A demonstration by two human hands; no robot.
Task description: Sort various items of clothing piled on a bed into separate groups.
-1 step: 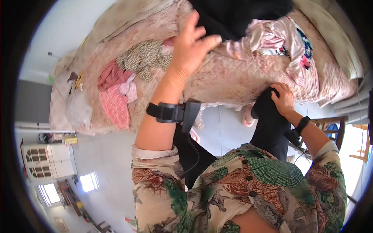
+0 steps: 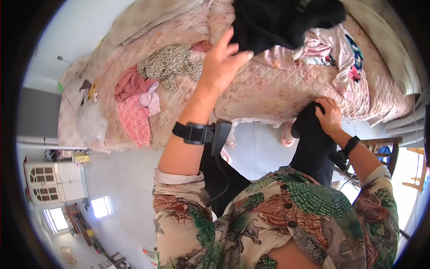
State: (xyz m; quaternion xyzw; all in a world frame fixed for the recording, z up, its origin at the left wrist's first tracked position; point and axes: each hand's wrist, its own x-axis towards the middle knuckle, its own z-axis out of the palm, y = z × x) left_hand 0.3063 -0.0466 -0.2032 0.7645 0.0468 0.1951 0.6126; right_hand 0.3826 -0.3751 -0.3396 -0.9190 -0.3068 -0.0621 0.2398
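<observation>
My left hand (image 2: 221, 65) is raised over the bed with fingers spread and nothing in its grasp. Its fingertips are close to the left edge of a black garment (image 2: 273, 27); whether they touch it I cannot tell. The garment lies bunched at the far side, cut off by the top of the view. My right hand (image 2: 329, 115) rests on my right knee, in black trousers (image 2: 309, 143), with its thumb apart from the fingers.
On the quilted pink bed cover (image 2: 268, 96) lie a leopard-print garment (image 2: 168, 65), pink clothes (image 2: 133, 116), a clear plastic bag (image 2: 92, 123) and a shiny pink garment (image 2: 342, 65). A wooden chair (image 2: 389, 150) stands at right. A white cabinet (image 2: 56, 181) is far left.
The black garment sits slightly nearer and further right. My left hand has come a little nearer to me, still spread. The right hand stays on the knee.
</observation>
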